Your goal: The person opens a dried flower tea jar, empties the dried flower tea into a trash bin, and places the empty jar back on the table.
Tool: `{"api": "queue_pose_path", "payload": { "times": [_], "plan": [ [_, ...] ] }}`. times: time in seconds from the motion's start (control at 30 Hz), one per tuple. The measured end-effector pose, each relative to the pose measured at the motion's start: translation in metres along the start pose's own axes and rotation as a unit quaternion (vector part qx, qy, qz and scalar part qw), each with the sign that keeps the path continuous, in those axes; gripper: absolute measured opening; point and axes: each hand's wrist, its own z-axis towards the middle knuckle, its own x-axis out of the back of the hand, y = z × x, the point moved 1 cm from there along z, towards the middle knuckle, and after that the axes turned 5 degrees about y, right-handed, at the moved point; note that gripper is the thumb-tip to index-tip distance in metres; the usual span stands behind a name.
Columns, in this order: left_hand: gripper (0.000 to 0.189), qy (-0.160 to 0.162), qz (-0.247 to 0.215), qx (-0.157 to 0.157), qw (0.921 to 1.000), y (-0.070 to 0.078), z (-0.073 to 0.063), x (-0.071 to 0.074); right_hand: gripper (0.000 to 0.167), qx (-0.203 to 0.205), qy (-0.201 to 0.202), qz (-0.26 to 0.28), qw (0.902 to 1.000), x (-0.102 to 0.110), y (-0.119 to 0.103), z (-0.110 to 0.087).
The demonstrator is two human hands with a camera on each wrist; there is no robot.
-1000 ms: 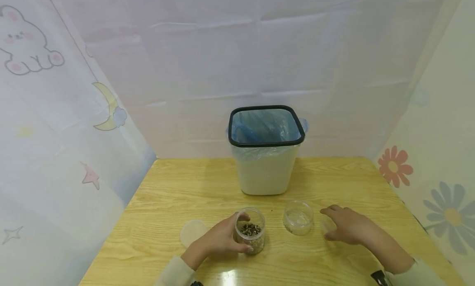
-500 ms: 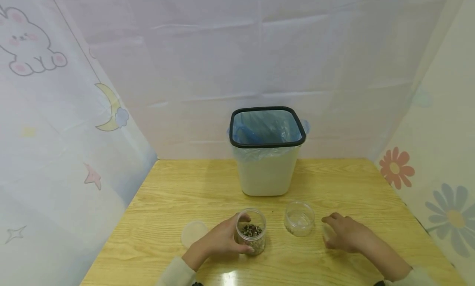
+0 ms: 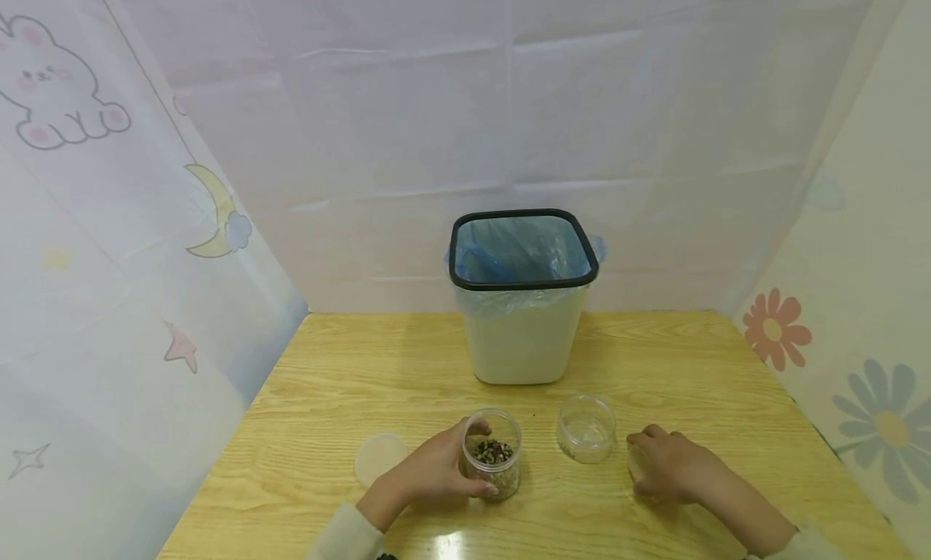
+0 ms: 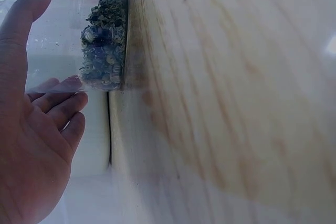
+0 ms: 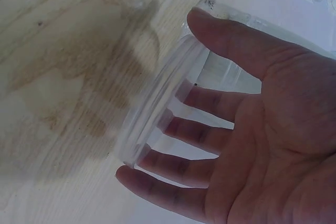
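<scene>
My left hand (image 3: 436,467) grips a clear round jar (image 3: 507,481) that stands upright and uncapped on the table. Its lower part holds a dark and pale dried mix (image 4: 105,51), like loose herbs or tea. In the left wrist view the thumb lies along one side and the fingers along the other. Over to the right, my right hand (image 3: 672,463) holds a clear round lid (image 5: 163,95) by its edge, thumb at one end and fingertips at the other. The lid is tilted close over the table; the hand mostly hides it in the head view.
A shallow clear container (image 3: 585,435) with small bits near its base stands between the hands. A pale round lid (image 3: 380,455) lies left of the jar. Behind stands a white bin (image 3: 520,342) with a black rim and bag liner. The wooden table (image 3: 349,366) meets hanging sheets.
The right hand has lowered slightly and its fingers have closed in on the lid, which now shows as a narrower sliver. The left hand and jar keep their place.
</scene>
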Motion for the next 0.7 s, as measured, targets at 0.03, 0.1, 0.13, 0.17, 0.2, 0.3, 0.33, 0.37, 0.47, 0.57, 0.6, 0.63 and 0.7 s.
{"api": "queue_pose_path", "payload": {
  "times": [0.03, 0.1, 0.13, 0.17, 0.2, 0.3, 0.33, 0.37, 0.47, 0.57, 0.6, 0.63, 0.7],
  "plan": [
    [0.090, 0.000, -0.001, 0.000, 1.0000, 0.0000, -0.0001, -0.0001, 0.067, 0.001, 0.002, -0.001, 1.0000, -0.0011, 0.0004, -0.0001],
    [0.090, 0.001, -0.001, 0.000, 1.0000, 0.0002, -0.0004, 0.0000, 0.066, 0.003, 0.004, -0.002, 1.0000, -0.0033, 0.0015, -0.0005],
    [0.090, 0.002, -0.001, 0.000, 1.0000, 0.0003, -0.0005, 0.0000, 0.066, 0.003, 0.004, -0.001, 1.0000, -0.0040, 0.0016, -0.0005],
    [0.089, 0.001, -0.001, 0.001, 1.0000, 0.0004, -0.0005, 0.0001, 0.067, 0.003, 0.003, 0.000, 1.0000, -0.0051, 0.0020, -0.0003],
    [0.089, 0.001, -0.001, 0.002, 1.0000, 0.0007, -0.0006, 0.0002, 0.067, 0.003, 0.002, 0.001, 1.0000, -0.0057, 0.0021, -0.0002],
    [0.089, 0.001, 0.002, 0.003, 1.0000, 0.0011, -0.0008, 0.0004, 0.067, -0.001, -0.001, 0.010, 0.9999, -0.0075, 0.0024, 0.0001],
    [0.088, 0.000, 0.003, 0.003, 1.0000, 0.0011, -0.0008, 0.0003, 0.067, -0.002, -0.003, 0.012, 0.9999, -0.0080, 0.0026, 0.0003],
    [0.088, 0.000, 0.004, 0.004, 1.0000, 0.0011, -0.0009, 0.0002, 0.068, -0.005, -0.005, 0.014, 0.9999, -0.0083, 0.0028, 0.0004],
    [0.087, 0.000, 0.005, 0.001, 1.0000, 0.0007, -0.0005, -0.0002, 0.068, -0.008, -0.007, 0.019, 0.9998, -0.0086, 0.0032, 0.0001],
    [0.087, 0.000, 0.003, 0.000, 1.0000, 0.0014, -0.0007, -0.0001, 0.068, -0.006, -0.011, 0.015, 0.9998, -0.0087, 0.0035, -0.0003],
    [0.087, 0.001, 0.003, 0.000, 1.0000, 0.0017, -0.0006, 0.0000, 0.068, -0.003, -0.011, 0.013, 0.9999, -0.0087, 0.0035, -0.0006],
    [0.087, 0.001, 0.004, 0.001, 1.0000, 0.0020, -0.0006, 0.0001, 0.068, -0.001, -0.010, 0.012, 0.9999, -0.0088, 0.0035, -0.0008],
    [0.087, 0.003, 0.006, 0.002, 1.0000, 0.0024, -0.0006, 0.0002, 0.068, 0.002, -0.010, 0.009, 0.9999, -0.0089, 0.0034, -0.0008]
  ]
}}
